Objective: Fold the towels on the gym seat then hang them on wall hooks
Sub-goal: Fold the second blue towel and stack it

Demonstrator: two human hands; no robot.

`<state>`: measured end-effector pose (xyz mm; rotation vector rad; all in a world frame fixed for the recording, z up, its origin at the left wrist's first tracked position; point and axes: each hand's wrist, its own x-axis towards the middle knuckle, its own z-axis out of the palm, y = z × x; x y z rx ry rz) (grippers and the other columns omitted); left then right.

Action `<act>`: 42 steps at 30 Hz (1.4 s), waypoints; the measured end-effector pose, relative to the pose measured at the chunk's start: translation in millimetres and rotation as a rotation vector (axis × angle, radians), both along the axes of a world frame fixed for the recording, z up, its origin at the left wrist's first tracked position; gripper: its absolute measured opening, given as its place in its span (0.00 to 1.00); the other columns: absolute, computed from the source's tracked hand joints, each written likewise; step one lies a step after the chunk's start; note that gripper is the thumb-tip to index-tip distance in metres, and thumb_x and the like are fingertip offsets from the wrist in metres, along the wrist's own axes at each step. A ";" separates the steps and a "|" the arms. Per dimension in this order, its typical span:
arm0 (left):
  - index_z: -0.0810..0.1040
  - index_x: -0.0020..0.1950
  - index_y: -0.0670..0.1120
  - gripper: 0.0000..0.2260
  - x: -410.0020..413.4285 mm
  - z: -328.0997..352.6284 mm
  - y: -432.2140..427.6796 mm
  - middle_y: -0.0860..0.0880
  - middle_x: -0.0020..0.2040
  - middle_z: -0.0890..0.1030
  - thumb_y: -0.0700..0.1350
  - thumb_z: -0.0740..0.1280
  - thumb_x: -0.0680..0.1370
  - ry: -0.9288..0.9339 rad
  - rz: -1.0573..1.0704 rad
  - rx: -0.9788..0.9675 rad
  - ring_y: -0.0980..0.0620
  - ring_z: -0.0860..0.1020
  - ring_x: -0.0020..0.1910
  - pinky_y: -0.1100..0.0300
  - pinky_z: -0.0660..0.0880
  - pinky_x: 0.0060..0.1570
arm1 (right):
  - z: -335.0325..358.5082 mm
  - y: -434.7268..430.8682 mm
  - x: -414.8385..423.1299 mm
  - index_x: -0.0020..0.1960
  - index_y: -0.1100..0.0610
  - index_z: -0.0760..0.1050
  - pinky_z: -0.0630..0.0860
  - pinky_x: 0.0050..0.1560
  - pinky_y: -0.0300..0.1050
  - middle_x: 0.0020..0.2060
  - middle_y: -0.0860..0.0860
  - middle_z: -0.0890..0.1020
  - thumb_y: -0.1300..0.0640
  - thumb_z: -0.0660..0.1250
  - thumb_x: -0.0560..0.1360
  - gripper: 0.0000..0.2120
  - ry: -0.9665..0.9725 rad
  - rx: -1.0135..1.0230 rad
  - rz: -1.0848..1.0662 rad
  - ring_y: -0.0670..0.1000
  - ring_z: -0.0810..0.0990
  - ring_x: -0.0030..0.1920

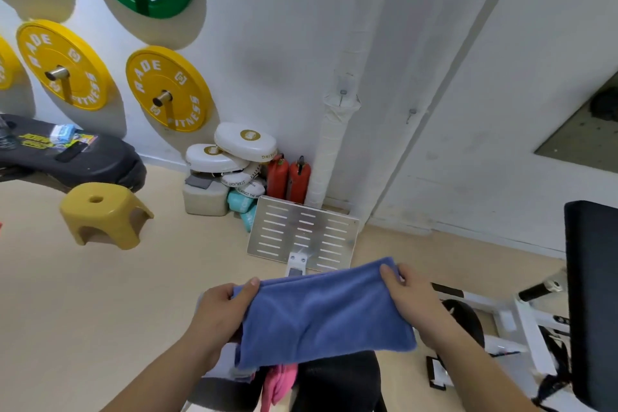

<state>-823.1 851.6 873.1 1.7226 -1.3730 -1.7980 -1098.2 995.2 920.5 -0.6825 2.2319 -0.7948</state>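
A folded blue towel (321,314) hangs in the air between my hands, low in the middle of the head view. My left hand (224,308) pinches its upper left corner and my right hand (409,294) pinches its upper right corner. Under it a pink towel (279,385) lies on the black gym seat (341,381), partly hidden by the blue one. Two small wall hooks (342,95) (412,114) stick out of the white wall ahead, above the towel.
A metal footplate (302,232) stands just beyond the towel. Two red fire extinguishers (289,177) and stacked white pads (234,154) sit in the corner. A yellow stool (103,214) is left, a black backrest (592,298) right. Weight plates (167,87) hang on the wall.
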 end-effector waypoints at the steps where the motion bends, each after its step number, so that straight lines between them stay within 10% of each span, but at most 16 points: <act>1: 0.79 0.49 0.33 0.26 1.1 0.4 1.1 0.39 0.37 0.82 0.59 0.70 0.79 -0.020 0.036 -0.018 0.46 0.78 0.33 0.57 0.77 0.29 | -4.4 -1.1 14.7 0.51 0.51 0.77 0.81 0.49 0.53 0.46 0.57 0.84 0.36 0.61 0.80 0.19 -0.030 -0.032 -0.002 0.55 0.85 0.47; 8: 0.80 0.45 0.40 0.11 -11.1 22.7 26.7 0.39 0.38 0.83 0.48 0.75 0.76 0.062 -0.083 -0.194 0.43 0.82 0.36 0.46 0.83 0.39 | -5.3 -30.9 119.6 0.48 0.50 0.80 0.82 0.47 0.62 0.43 0.57 0.86 0.49 0.69 0.80 0.06 -0.256 -0.239 0.182 0.60 0.86 0.47; 12: 0.84 0.46 0.48 0.04 -2.8 24.6 39.9 0.48 0.40 0.86 0.45 0.71 0.80 0.130 -0.045 -0.201 0.50 0.85 0.42 0.59 0.83 0.41 | -16.7 -32.0 146.7 0.43 0.49 0.82 0.83 0.47 0.63 0.39 0.55 0.85 0.47 0.69 0.80 0.09 -0.275 -0.273 0.126 0.59 0.85 0.43; 18: 0.86 0.48 0.48 0.04 19.8 29.8 37.2 0.47 0.40 0.87 0.44 0.71 0.80 0.146 0.021 -0.149 0.45 0.85 0.41 0.46 0.85 0.45 | -31.6 -34.7 155.3 0.40 0.45 0.82 0.84 0.47 0.60 0.36 0.53 0.85 0.50 0.71 0.79 0.09 -0.245 -0.233 0.191 0.57 0.85 0.39; 27: 0.86 0.46 0.46 0.11 47.4 31.4 16.0 0.43 0.40 0.86 0.47 0.67 0.83 0.217 -0.037 -0.066 0.50 0.81 0.33 0.55 0.83 0.44 | -42.5 -41.7 184.0 0.45 0.53 0.84 0.82 0.50 0.58 0.41 0.59 0.85 0.56 0.71 0.80 0.05 -0.369 -0.330 0.124 0.65 0.83 0.46; 36: 0.84 0.42 0.49 0.08 63.8 25.7 9.8 0.53 0.36 0.83 0.49 0.69 0.80 0.027 -0.292 -0.329 0.57 0.79 0.36 0.60 0.77 0.39 | -41.3 -50.9 207.5 0.47 0.55 0.84 0.83 0.48 0.45 0.42 0.53 0.87 0.54 0.68 0.81 0.08 -0.446 -0.310 -0.042 0.53 0.86 0.44; 42: 0.85 0.55 0.59 0.12 67.9 37.5 16.1 0.53 0.50 0.88 0.50 0.61 0.85 0.295 -0.271 0.146 0.50 0.86 0.51 0.57 0.83 0.52 | -52.7 -42.5 210.5 0.56 0.52 0.82 0.83 0.57 0.52 0.50 0.56 0.87 0.52 0.75 0.76 0.10 -0.536 -0.349 -0.097 0.57 0.86 0.55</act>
